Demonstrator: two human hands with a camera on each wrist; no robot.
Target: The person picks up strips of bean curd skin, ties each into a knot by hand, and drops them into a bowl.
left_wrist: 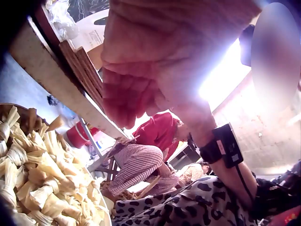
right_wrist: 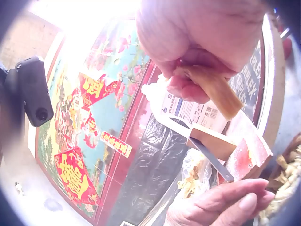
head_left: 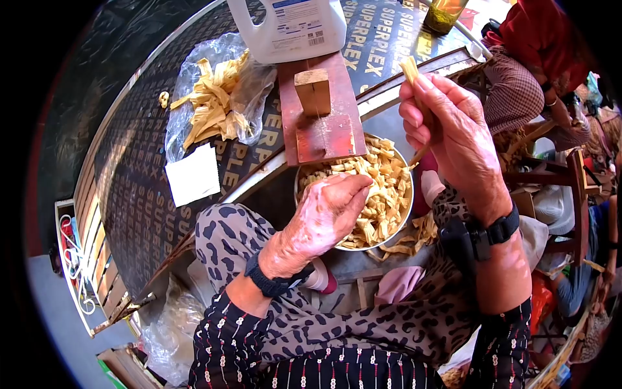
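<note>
My right hand (head_left: 453,126), raised to the right of the bowl, pinches a folded pale-yellow strip (head_left: 409,70) between thumb and fingers. Its cut-looking end (right_wrist: 230,110) sticks out past the fingers in the right wrist view. My left hand (head_left: 330,211) hovers over the metal bowl (head_left: 411,206), its fingers loosely bent with the thumb alongside. Nothing shows in its grasp. Many knotted yellow strips (head_left: 383,217) fill the bowl. Just beyond, a red wooden board (head_left: 330,139) carries an upright wood block (head_left: 314,92) with a metal blade (right_wrist: 211,160) beside it.
A plastic bag (head_left: 249,97) of loose yellow strips (head_left: 217,104) and a white paper (head_left: 194,175) lie on the dark table (head_left: 139,188). A white jug (head_left: 295,29) stands on the board's far end. More strips (head_left: 421,236) lie beside the bowl. Another person (head_left: 538,71) sits at right.
</note>
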